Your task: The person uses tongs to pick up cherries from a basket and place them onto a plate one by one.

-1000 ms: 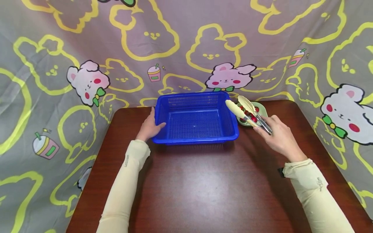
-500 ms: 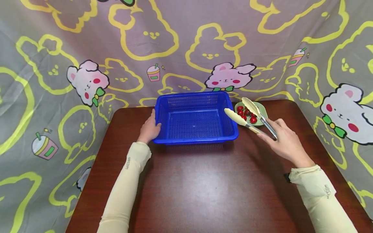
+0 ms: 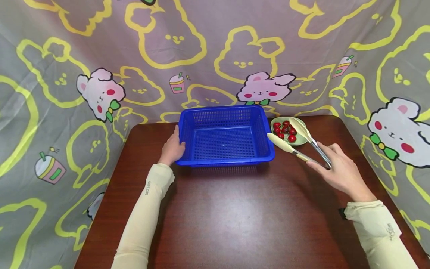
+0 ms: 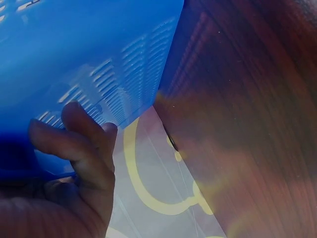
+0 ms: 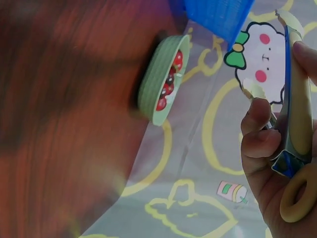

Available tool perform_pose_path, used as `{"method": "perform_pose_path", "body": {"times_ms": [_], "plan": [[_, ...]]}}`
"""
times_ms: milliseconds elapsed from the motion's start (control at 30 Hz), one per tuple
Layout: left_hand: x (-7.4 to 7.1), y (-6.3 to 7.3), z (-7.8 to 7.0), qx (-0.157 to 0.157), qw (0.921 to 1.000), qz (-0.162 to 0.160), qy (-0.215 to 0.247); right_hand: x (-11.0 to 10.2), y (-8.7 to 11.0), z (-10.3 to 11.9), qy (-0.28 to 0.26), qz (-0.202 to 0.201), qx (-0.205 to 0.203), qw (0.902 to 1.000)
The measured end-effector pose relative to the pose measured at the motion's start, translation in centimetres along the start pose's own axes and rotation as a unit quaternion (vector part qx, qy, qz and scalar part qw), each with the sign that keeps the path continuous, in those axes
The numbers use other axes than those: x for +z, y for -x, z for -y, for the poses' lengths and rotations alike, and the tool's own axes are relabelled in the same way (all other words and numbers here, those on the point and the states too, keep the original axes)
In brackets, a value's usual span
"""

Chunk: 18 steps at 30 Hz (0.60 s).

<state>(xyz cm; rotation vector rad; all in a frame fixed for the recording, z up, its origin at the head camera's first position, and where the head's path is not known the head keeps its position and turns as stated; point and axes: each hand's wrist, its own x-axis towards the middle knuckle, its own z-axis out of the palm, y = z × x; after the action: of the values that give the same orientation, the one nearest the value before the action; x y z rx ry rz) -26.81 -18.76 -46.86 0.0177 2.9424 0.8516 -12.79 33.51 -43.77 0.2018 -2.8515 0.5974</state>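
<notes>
A blue perforated plastic basket [image 3: 225, 161] stands at the back of the table. My left hand [image 3: 172, 147] holds its left end, thumb at the rim; in the left wrist view the fingers [image 4: 94, 134] lie against its outer wall. With my right hand [image 3: 342, 173] I grip metal tongs [image 3: 301, 129] with cream tips, spread apart and holding nothing. They hover in front of a pale green bowl [image 5: 153, 82], right of the basket, partly covering it in the head view. Several red cherries [image 3: 285, 129] lie in the bowl. The basket's inside holds nothing visible.
The dark brown wooden table [image 3: 228, 216] extends toward me in front of the basket. A grey patterned cloth [image 3: 208, 45] rises behind the table and along both sides.
My right hand has drawn the tongs to the right and toward me, off the bowl, and their tips have spread wider. More cherries show. The basket stays in place under my left hand.
</notes>
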Motion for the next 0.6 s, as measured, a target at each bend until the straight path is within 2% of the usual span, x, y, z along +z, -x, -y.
{"method": "perform_pose_path", "body": {"times_ms": [300,600], "plan": [[0.0,0.1,0.0,0.003,1.0000,-0.001,0.003,0.0,1.6,-2.0,0.007,0.004,0.018,0.9998],[0.0,-0.1,0.1,0.004,1.0000,0.000,0.004,0.2,2.7,-3.8,0.011,0.006,0.017,0.9998]]}}
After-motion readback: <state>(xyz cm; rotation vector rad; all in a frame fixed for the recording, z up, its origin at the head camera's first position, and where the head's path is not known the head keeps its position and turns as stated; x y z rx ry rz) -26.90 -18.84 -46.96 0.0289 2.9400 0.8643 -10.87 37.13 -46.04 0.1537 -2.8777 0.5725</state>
